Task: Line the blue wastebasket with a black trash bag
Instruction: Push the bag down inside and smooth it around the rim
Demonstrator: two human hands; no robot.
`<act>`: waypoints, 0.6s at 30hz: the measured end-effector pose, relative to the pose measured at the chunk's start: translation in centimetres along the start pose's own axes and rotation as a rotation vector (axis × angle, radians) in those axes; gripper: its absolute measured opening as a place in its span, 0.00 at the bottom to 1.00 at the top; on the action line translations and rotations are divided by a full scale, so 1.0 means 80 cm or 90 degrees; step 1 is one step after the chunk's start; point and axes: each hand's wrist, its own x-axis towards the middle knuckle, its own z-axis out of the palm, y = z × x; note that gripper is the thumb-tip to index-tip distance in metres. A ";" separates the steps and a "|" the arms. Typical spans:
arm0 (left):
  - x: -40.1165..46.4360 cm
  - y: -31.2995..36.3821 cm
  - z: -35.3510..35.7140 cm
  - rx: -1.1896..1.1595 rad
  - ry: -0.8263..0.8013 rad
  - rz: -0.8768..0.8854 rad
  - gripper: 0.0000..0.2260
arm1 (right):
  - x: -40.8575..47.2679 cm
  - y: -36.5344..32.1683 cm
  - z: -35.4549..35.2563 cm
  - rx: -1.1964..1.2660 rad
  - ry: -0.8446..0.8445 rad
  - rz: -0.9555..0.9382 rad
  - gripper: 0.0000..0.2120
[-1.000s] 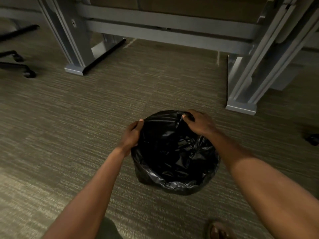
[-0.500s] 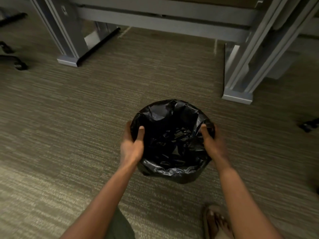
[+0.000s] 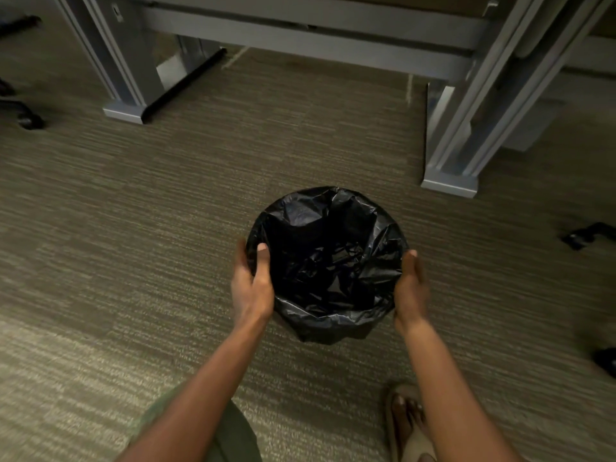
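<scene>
A black trash bag (image 3: pixel 328 261) lines a round wastebasket that stands upright on the carpet. The bag is folded over the rim and down the outside, so none of the blue basket shows. My left hand (image 3: pixel 251 288) grips the left rim, thumb inside over the bag and fingers outside. My right hand (image 3: pixel 410 291) lies against the outer right side, slightly blurred. Its thumb points up beside the rim, not over it, and its fingers are hidden behind the basket.
Grey metal desk legs stand beyond the basket at far left (image 3: pixel 123 111) and at right (image 3: pixel 450 185), joined by a crossbar. Black chair casters sit at the left edge (image 3: pixel 30 121) and right edge (image 3: pixel 586 235). My sandalled foot (image 3: pixel 405 418) is near the bottom.
Both hands slid from the far rim down to the sides of the basket. The right thumb, inside the rim half a second ago, is now outside it. The bag sits spread over the rim.
</scene>
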 end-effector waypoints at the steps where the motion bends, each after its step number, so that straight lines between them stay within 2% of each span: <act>1: -0.003 0.000 0.005 -0.008 -0.009 0.001 0.33 | 0.000 0.005 0.001 0.039 -0.020 0.023 0.22; 4: -0.008 0.002 0.013 0.000 0.002 0.005 0.34 | 0.003 0.008 0.000 0.110 -0.086 0.079 0.36; 6: -0.006 0.002 0.010 -0.010 0.014 -0.001 0.34 | 0.004 0.006 -0.003 0.108 -0.072 0.065 0.36; 8: -0.002 0.003 0.005 0.009 0.048 -0.004 0.33 | 0.002 -0.002 -0.007 0.090 -0.021 0.039 0.32; 11: 0.006 0.004 -0.006 0.056 0.101 -0.016 0.31 | -0.001 -0.016 -0.015 0.014 0.119 -0.050 0.15; 14: 0.013 0.004 -0.018 0.074 0.118 -0.050 0.26 | 0.005 -0.026 -0.020 -0.097 0.163 -0.168 0.08; 16: 0.014 0.004 -0.023 0.098 0.123 -0.065 0.20 | 0.010 -0.028 -0.022 -0.130 0.168 -0.140 0.03; 18: 0.015 0.004 -0.028 0.103 0.117 -0.068 0.12 | 0.014 -0.024 -0.027 -0.158 0.157 -0.080 0.03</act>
